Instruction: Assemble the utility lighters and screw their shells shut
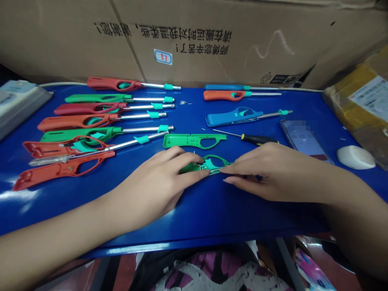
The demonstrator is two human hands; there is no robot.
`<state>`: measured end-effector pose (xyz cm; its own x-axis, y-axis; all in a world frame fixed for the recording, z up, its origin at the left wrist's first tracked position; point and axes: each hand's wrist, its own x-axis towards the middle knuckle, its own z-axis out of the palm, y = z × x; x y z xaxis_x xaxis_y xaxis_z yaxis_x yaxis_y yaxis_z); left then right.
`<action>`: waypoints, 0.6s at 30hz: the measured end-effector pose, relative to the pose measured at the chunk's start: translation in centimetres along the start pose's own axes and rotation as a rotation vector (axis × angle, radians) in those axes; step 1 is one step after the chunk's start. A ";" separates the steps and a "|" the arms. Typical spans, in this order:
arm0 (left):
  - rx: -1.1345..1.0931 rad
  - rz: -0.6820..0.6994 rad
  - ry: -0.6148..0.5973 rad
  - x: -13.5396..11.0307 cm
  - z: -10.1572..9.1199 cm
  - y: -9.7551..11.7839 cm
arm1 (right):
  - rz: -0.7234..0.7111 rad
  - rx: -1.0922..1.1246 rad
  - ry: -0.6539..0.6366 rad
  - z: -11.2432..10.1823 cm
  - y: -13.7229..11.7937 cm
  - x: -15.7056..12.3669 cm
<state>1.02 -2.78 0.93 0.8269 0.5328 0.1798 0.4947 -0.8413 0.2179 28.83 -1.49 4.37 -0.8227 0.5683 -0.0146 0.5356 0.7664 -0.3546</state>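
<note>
left hand (157, 182): fingertips pinch green plastic lighter body (212, 165) at its 9 o'clock end | right hand (266, 171): fingertips grip 3 o'clock end | body flat on blue worktop (194, 218) | 1 green plastic half-shell (194, 140) near, 12 o'clock

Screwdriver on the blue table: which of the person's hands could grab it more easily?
Probably the right hand: the screwdriver lies just beyond its knuckles, handle nearest. The left hand sits farther off, fingers on the green lighter shell, which both hands hold.
</note>
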 end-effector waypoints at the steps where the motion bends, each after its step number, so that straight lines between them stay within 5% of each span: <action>1: 0.004 0.005 -0.001 0.0 0.0 0.0 | 0.000 -0.005 -0.009 0.0 0.0 0.0; 18: -0.022 -0.014 -0.017 0.2 0.1 0.1 | 0.039 -0.009 -0.043 -0.1 -0.3 -0.1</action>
<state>1.29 -2.75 0.85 0.8245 0.5427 0.1600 0.5005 -0.8314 0.2412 28.81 -1.76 4.54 -0.8086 0.5843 -0.0685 0.5687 0.7467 -0.3449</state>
